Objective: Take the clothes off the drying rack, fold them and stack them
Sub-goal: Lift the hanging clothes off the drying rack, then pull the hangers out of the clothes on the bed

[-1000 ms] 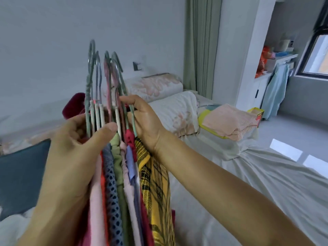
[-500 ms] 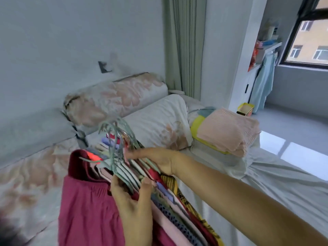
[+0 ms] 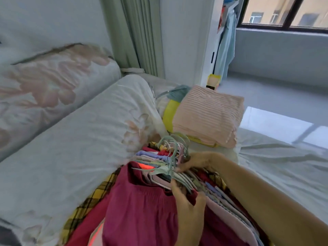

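Observation:
A bundle of clothes on several green hangers [image 3: 174,148] lies on the bed in front of me. A maroon garment [image 3: 140,206] is on top, with pink, lilac and yellow plaid [image 3: 88,203] pieces under it. My left hand [image 3: 188,205] grips the hanger necks from below. Beside the hooks, my right hand [image 3: 200,161] pinches the same hangers. The lower garments are hidden under the top ones.
Two floral pillows [image 3: 79,132] lie to the left against the wall. A folded pink stack [image 3: 209,116] on a yellow piece sits behind the hangers. White bedsheet [image 3: 284,167] spreads to the right. A curtain, a cabinet and a window stand at the back.
The bundle, held upright a second ago, has come down flat onto the bed. Both hands still grip the hangers. My view has tilted down and right.

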`<state>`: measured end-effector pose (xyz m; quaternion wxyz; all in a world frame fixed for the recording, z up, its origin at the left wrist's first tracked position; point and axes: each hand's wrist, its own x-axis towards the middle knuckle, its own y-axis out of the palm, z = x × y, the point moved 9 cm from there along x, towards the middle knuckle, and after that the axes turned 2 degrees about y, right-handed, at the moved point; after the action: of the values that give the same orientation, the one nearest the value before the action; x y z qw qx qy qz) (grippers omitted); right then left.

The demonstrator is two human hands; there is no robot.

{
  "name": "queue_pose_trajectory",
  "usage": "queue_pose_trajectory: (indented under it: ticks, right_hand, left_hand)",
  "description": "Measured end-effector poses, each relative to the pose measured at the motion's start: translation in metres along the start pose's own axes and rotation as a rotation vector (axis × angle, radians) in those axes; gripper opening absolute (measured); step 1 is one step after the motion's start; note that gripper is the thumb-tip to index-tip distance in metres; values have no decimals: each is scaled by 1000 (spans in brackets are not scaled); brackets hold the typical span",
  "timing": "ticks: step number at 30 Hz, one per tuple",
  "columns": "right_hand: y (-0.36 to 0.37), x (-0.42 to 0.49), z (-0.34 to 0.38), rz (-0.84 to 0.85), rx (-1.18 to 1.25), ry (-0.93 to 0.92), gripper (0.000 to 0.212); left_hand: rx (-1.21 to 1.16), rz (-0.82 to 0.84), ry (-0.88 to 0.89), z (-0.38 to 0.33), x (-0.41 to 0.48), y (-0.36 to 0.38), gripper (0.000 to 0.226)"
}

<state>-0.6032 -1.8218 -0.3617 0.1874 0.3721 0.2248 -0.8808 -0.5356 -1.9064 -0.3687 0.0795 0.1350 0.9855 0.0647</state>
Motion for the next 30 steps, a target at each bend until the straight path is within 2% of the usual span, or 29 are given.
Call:
queue_pose_trajectory:
  ticks: [1, 3, 6, 8, 10, 12, 13, 14, 16, 18, 19, 21, 23, 24, 27, 30]
  right_hand:
    - [-14, 15, -12, -41, 12, 26, 32]
    - [-45, 50, -37, -209, 27, -14, 37]
    - [-81, 76, -97, -556, 70, 39, 59]
    - [-73, 79, -144, -684, 108, 104, 57]
    - [-45, 78, -192, -707, 72, 199, 51]
    - [-17, 81, -227, -687, -140, 238, 49]
    - [-7, 79, -237, -694, -222, 240, 51]
    - [0, 83, -249, -703, -233, 226, 51]
    - [6, 84, -259, -741, -249, 241, 49]
    - [3, 85, -247, -779, -319, 275, 50]
    - [0, 87, -242, -804, -320, 310, 52]
    - [-6, 101, -229, -820, -196, 289, 55]
    - [-7, 126, -217, -777, -183, 265, 51]
    - [-7, 136, -211, -745, -215, 275, 51]
    - [-12, 151, -204, -666, -267, 331, 52]
    - [-19, 157, -176, -652, -213, 244, 44]
  left_hand:
    - [21, 47, -12, 14, 17, 9, 79]
    - [158, 131, -46, 49, 53, 22, 87]
    - [435, 298, -116, 109, 91, 33, 88]
    - [602, 371, -155, 148, 100, 25, 87]
    - [673, 428, -191, 180, 92, 12, 88]
    - [742, 471, -229, 206, 74, -12, 99]
    - [790, 456, -171, 214, 66, -26, 100]
    - [886, 441, -87, 221, 61, -43, 96]
    - [946, 433, -30, 248, 55, -71, 86]
    - [1056, 409, 45, 279, 48, -101, 63]
    - [1037, 362, 19, 273, 48, -107, 57]
    - [813, 388, -230, 265, 50, -105, 63]
    - [760, 384, -375, 259, 57, -102, 84]
    - [728, 328, -400, 255, 66, -103, 87]
    - [558, 126, -333, 219, 106, -105, 57]
    - [496, -5, -218, 173, 146, -108, 48]
